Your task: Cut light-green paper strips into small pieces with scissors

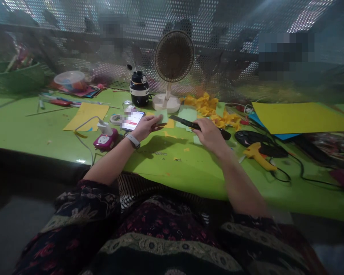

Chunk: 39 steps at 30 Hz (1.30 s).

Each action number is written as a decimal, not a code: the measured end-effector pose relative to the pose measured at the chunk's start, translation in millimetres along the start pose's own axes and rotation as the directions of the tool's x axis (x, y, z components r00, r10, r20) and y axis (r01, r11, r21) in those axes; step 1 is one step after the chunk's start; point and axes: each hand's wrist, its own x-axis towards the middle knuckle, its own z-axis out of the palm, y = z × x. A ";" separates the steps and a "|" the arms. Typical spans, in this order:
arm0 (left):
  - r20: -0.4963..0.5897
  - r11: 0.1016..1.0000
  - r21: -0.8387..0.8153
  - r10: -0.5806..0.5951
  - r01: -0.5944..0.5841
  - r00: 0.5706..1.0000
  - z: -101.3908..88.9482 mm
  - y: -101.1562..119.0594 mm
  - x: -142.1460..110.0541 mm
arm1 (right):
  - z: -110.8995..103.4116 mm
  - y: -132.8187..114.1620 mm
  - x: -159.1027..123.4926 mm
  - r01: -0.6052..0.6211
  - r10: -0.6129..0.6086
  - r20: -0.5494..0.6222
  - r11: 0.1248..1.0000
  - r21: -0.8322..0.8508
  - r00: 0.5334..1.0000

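Patterned clothing (pixel 166 233) fronts the scrap-strewn table edge (pixel 195 185). Left hand (pixel 149 126) pinches green paper (pixel 162 115), right hand (pixel 209 134) grips scissors (pixel 188 123); a fan (pixel 174 57) stands beyond.

My right hand (pixel 208 135) covers the middle of the black-handled cutting tool (pixel 186 121), so can't tell you if it's scissors or a knife, lol. My left hand (pixel 145 129) hides part of the green paper piece (pixel 162 114) plus a corner of the phone (pixel 134 119), whose screen is partly pixelated. Green basket (pixel 20 82) is chopped off by the left edge, contents a blur. Mesh screen (pixel 103 49) is all smeary with blocky patches. Magenta thing (pixel 342 177) gets cut off at right. Grey bits (pixel 160 153) on the table? Too tiny to tell.
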 end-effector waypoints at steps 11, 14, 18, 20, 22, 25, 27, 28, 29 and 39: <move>0.021 1.000 0.012 0.006 -0.006 1.000 -5.3 -3.5 3.7 | -1.0 -4.0 0.2 0.009 -0.009 0.008 1.000 -0.013 1.000; 0.002 1.000 -0.002 0.003 -0.003 1.000 -4.1 -2.0 3.0 | -1.3 -3.5 -0.1 0.006 -0.006 -0.008 1.000 -0.010 1.000; 0.002 1.000 0.005 -0.005 0.005 1.000 -3.5 -0.9 2.3 | -1.0 -2.1 0.0 0.012 -0.012 -0.011 1.000 -0.022 1.000; 0.002 1.000 0.006 -0.004 0.004 1.000 -3.4 -0.7 1.8 | -0.7 -2.0 0.2 0.008 -0.008 -0.006 0.999 -0.031 1.000; 0.007 1.000 0.003 -0.005 0.005 1.000 -3.5 -1.0 1.3 | -0.1 -2.8 0.2 0.004 -0.004 0.002 0.999 -0.040 1.000; 0.015 1.000 -0.006 -0.004 0.005 1.000 -4.3 -2.1 1.3 | 1.7 -4.4 0.0 0.009 -0.009 0.001 0.999 -0.053 1.000; 0.034 1.000 -0.019 0.002 -0.001 0.999 -5.0 -2.9 1.8 | 2.9 -4.4 -0.2 0.017 -0.018 -0.008 0.998 -0.063 1.000; 0.044 1.000 -0.025 0.005 -0.004 0.999 -5.2 -3.0 2.1 | 3.1 -3.9 -0.3 0.023 -0.024 -0.014 0.997 -0.067 1.000; 0.048 1.000 -0.030 0.008 -0.006 0.999 -5.1 -3.0 2.3 | 3.1 -3.0 -0.3 0.028 -0.030 -0.021 0.997 -0.070 0.999; 0.037 1.000 -0.023 0.004 -0.004 0.999 -5.7 -3.1 3.0 | 1.6 -0.7 -0.3 0.021 -0.023 -0.033 0.996 -0.081 0.999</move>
